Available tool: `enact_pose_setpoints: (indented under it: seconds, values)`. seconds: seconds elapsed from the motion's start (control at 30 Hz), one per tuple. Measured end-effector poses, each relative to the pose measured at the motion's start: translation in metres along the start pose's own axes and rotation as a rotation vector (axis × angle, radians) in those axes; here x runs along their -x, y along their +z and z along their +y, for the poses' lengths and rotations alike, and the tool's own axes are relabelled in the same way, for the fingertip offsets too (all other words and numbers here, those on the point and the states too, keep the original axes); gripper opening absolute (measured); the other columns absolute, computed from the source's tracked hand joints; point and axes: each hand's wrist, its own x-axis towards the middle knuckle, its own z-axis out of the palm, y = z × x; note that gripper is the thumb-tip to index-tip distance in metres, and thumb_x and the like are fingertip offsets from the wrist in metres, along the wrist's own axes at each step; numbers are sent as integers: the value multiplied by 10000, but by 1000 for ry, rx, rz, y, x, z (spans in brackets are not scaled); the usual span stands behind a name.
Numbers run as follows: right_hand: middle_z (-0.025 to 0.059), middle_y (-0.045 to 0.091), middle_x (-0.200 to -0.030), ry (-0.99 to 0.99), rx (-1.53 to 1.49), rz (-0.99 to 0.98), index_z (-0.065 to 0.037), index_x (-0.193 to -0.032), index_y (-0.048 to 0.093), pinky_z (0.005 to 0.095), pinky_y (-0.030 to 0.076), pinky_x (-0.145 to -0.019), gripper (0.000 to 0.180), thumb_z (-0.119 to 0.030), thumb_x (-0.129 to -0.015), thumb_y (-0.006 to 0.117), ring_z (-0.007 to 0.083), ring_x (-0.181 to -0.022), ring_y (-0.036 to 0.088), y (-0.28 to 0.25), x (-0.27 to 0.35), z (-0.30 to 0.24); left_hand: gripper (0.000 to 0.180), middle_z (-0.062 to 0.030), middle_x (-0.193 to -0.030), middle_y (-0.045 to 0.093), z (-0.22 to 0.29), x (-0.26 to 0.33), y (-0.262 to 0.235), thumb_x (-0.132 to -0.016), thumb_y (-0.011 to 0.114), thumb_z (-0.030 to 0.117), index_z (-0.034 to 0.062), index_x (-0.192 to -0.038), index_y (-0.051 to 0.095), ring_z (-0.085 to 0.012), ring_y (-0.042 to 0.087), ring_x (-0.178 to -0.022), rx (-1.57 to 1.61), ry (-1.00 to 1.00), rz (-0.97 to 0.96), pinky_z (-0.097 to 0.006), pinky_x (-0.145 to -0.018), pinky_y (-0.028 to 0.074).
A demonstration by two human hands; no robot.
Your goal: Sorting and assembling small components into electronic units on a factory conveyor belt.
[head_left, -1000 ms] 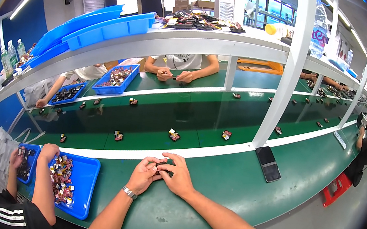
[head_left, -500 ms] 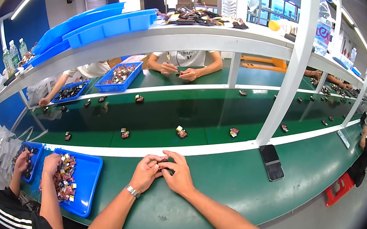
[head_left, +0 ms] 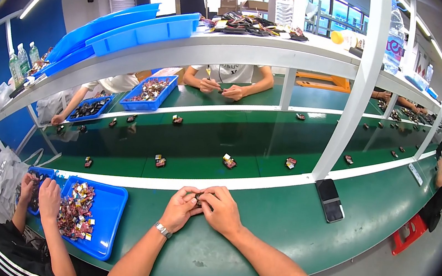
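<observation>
Over the near green bench my two hands meet around a small black part (head_left: 200, 196), mostly covered by my fingers. My left hand (head_left: 180, 210), with a metal watch on its wrist, pinches the part from the left. From the right, my right hand (head_left: 222, 211) has its thumb and fingers closed on the same part. Beyond my hands, a small part with a white-and-yellow label and reddish wiring (head_left: 229, 161) lies on the dark green conveyor belt (head_left: 197, 149). Several similar parts are spaced along it.
A blue tray (head_left: 109, 224) of small wired parts stands at my left, where a co-worker's hand (head_left: 49, 196) hovers. A dark phone (head_left: 330, 200) lies to my right, by a white post (head_left: 357, 89). Across the belt another person's hands (head_left: 221, 89) work. A loaded shelf (head_left: 233, 47) spans above.
The co-worker's hand on my left has moved leftward from over the tray of parts. My right fingers have shifted slightly on the black part. The whole view has shifted a little.
</observation>
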Motion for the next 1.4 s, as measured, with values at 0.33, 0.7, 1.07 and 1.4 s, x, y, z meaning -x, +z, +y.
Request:
enact_pose_setpoints:
  seconds: [0.33,0.7,1.07,1.4]
  values:
    - [45,595,-971,-90,158,-73,-47,-916,656,329,553,-707,165,-34,-755,684,234,-930,591,-2,0,-2,237,-109,-1171,622,-3,-1,-3,-976,533,64,58,-1200,454,-206,614,-1074,-13,-18,22,-399,-946,526]
    - [34,627,-974,-183,232,-57,-44,-919,669,318,545,-728,191,-39,-729,650,212,-930,594,-2,1,0,208,-113,-1147,623,2,1,7,-992,444,-1,39,-1196,464,-201,617,-1069,-27,-17,54,-393,-947,537]
    - [32,615,-903,-219,244,-9,-64,-879,688,324,519,-702,141,-33,-742,672,211,-853,591,-1,-2,1,203,-106,-1140,628,-1,-1,6,-990,433,-14,34,-1184,469,-197,624,-1052,-53,-9,75,-396,-928,551]
    - [39,594,-931,-177,214,-11,-64,-926,663,342,502,-730,185,-67,-742,651,221,-888,578,-3,-2,2,197,-93,-1113,634,0,-1,6,-985,449,5,41,-1178,469,-199,637,-1023,-26,-16,98,-400,-902,552]
